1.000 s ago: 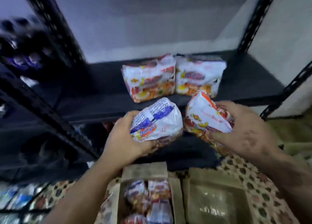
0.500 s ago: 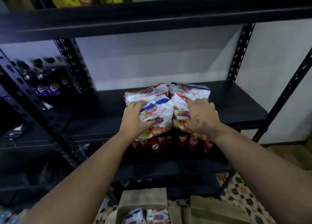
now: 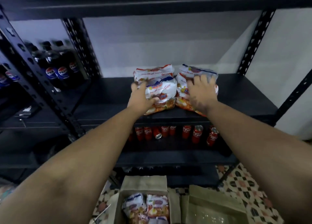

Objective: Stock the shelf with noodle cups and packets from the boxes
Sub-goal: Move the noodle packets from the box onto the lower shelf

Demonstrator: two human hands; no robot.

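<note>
Two white and orange noodle packets stand at the back of the black shelf point(image 3: 239, 95): one on the left point(image 3: 152, 72) and one on the right point(image 3: 197, 70). My left hand point(image 3: 140, 97) grips a third packet point(image 3: 162, 95) that rests on the shelf in front of the left one. My right hand point(image 3: 200, 92) lies over a fourth packet point(image 3: 182, 95) in front of the right one, fingers curled over its top. On the floor below, an open cardboard box point(image 3: 143, 185) holds more packets point(image 3: 146, 207).
Red soda cans point(image 3: 195, 133) line the shelf below. Dark cola bottles point(image 3: 57, 66) stand on the neighbouring rack at the left. A second open box point(image 3: 214, 207) sits on the patterned floor point(image 3: 244, 186) at the right. The shelf has bare surface either side of the packets.
Both hands have carried their packets up from near the box and set them down on the shelf in front of the two standing packets. The view has tilted upward.
</note>
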